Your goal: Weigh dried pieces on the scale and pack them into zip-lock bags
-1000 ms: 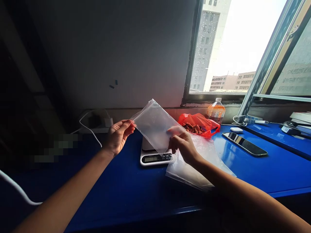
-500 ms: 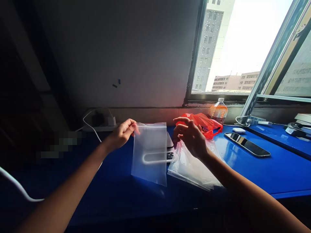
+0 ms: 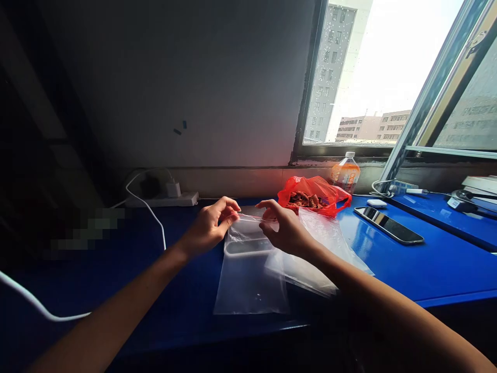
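A clear plastic bag [image 3: 250,292] hangs by its top edge between my two hands, its lower part spread toward the table's front. My left hand [image 3: 213,225] pinches the bag's upper left corner between thumb and fingers. At the upper right, my right hand [image 3: 287,230] has its thumb and fingers curled about the bag's edge; the exact contact is partly hidden. Through the film shows a pale kitchen scale [image 3: 246,248], mostly covered by the bag. Just right of it lies a stack of clear plastic bags [image 3: 324,233], partly behind my right forearm.
An open red plastic bag [image 3: 332,202] holding brown dried pieces [image 3: 306,200] stands behind the stack. Beyond it is a bottle of orange drink [image 3: 345,173]. A phone [image 3: 388,225] and a white case [image 3: 376,203] lie right. A power strip [image 3: 159,200] with a cable sits back left.
My left hand has moved slightly right and the bag has come lower and nearer. My right hand has moved left from above the stack to the bag's top edge.
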Tool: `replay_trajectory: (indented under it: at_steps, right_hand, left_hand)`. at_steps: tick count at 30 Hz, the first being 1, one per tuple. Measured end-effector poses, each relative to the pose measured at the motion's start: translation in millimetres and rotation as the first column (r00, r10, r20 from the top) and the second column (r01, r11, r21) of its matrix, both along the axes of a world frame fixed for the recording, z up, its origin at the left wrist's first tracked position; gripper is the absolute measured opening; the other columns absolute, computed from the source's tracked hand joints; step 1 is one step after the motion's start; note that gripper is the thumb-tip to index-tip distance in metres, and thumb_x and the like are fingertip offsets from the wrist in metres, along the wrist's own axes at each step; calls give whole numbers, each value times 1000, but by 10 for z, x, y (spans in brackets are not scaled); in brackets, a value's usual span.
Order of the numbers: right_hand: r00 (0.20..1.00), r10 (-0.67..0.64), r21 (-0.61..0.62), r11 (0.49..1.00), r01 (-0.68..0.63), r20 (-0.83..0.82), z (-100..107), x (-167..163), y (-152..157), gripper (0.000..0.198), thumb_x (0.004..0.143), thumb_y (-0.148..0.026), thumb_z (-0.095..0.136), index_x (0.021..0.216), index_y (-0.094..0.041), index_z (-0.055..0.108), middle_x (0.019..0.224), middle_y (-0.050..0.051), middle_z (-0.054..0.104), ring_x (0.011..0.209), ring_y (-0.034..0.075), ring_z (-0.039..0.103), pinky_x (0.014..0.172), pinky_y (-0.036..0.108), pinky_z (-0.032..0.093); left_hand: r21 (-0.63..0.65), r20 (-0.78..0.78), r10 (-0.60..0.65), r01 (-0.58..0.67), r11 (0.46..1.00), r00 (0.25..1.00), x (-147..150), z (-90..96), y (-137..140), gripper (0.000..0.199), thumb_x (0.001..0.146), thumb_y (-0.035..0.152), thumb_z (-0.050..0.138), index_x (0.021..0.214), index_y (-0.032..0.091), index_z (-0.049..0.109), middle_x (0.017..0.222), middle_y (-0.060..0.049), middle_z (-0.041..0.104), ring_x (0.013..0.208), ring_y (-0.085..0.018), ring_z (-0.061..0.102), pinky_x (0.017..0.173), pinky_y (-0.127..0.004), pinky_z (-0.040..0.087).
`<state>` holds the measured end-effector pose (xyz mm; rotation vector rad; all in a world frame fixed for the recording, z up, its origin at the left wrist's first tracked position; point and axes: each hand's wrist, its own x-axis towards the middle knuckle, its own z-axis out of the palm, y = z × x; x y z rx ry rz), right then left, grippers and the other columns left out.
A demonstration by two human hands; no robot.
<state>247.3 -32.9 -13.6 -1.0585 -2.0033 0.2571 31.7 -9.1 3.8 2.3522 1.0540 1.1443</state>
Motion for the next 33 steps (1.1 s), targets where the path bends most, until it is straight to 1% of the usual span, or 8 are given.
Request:
replay_trajectory:
  at_steps: [2, 4, 7, 10, 16, 20, 26, 33]
  right_hand:
    - [994, -23, 39, 999, 19, 110, -10, -17, -20, 38, 81, -15, 57, 118, -20, 53, 92, 6, 66, 83, 19, 61, 76, 35, 45]
    - [987, 21, 83, 996, -34, 158, -36, -54, -38, 35, 82, -14, 55, 116, -21, 52, 99, 7, 66, 85, 19, 61, 75, 33, 45]
    - [990, 97, 124, 986, -109, 105, -87, -128, -51, 23, 84, -12, 49, 105, -22, 49, 94, 6, 65, 78, 16, 59, 68, 29, 43]
    - [995, 97, 86, 991, -100, 38, -116, -188, -54, 17, 86, -14, 45, 102, -21, 46, 85, 4, 64, 72, 16, 58, 64, 28, 41]
    - [1000, 18, 13, 1000, -17, -12, -134, -226, -59, 26, 82, -11, 46, 106, -21, 45, 84, 4, 63, 70, 18, 58, 63, 29, 40]
    - [999, -43, 20, 999, 44, -28, -127, -226, -69, 29, 81, -9, 45, 107, -22, 44, 87, 6, 63, 74, 19, 59, 63, 29, 40]
    - [1000, 9, -29, 1000, -9, -29, -113, -230, -90, 32, 78, -7, 46, 106, -22, 43, 85, 4, 63, 74, 19, 57, 64, 30, 41]
    - [990, 63, -48, 996, -70, -125, -13, -213, -180, 22, 84, -14, 48, 105, -23, 43, 87, 4, 62, 77, 17, 59, 67, 30, 43]
  left_hand:
    - [73, -40, 20, -17, 997, 999, 53, -41, -47, 8, 88, 29, 52, 88, 21, 54, 73, 1, 62, 61, -14, 56, 57, -26, 43]
    - [116, -77, -9, 18, 993, 997, 116, -78, -114, 5, 88, 23, 49, 85, 22, 52, 77, -1, 63, 63, -14, 57, 58, -26, 43]
    - [99, -80, -93, 101, 990, 992, 193, -132, -202, 4, 89, 19, 48, 90, 22, 51, 92, -4, 68, 77, -17, 65, 68, -29, 49]
    - [94, -49, -99, 104, 990, 994, 222, -184, -226, 7, 89, 21, 51, 96, 23, 50, 97, -5, 69, 83, -19, 68, 73, -30, 50]
    - [107, -29, 41, -38, 994, 999, 235, -210, -198, 10, 88, 27, 56, 96, 21, 55, 79, -1, 65, 69, -17, 63, 63, -28, 47]
    - [120, -101, -2, 14, 993, 995, 242, -191, -205, 17, 91, 29, 50, 81, 19, 60, 77, -2, 63, 68, -16, 60, 61, -27, 44]
    - [191, -135, -25, 51, 980, 990, 222, -200, -207, 23, 90, 25, 47, 73, 18, 61, 67, 0, 58, 59, -13, 53, 57, -25, 39]
    - [377, -171, -18, 82, 923, 985, 175, -137, -237, 23, 90, 22, 47, 70, 19, 59, 65, 0, 56, 58, -12, 51, 56, -26, 38]
